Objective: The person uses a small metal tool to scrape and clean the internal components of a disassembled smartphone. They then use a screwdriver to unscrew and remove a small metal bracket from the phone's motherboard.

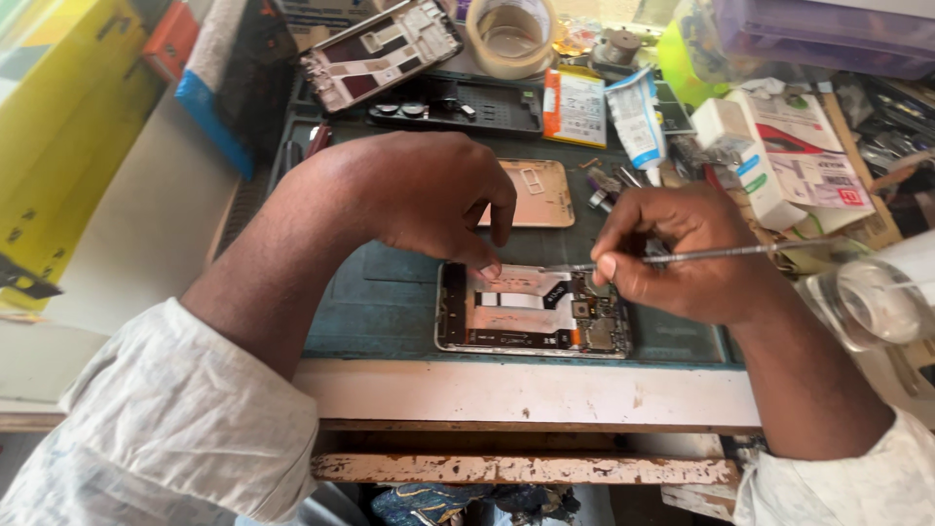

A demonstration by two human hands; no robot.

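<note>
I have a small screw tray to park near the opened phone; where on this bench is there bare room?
The dark work mat lies bare left of the opened phone, under the left hand. The pale bench strip in front of the phone is bare too. Behind, around the gold back cover, tape roll and boxes, it is crowded.

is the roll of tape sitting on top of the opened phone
No, the roll of tape stands at the far edge of the bench, well apart from the opened phone under the hands.
</note>
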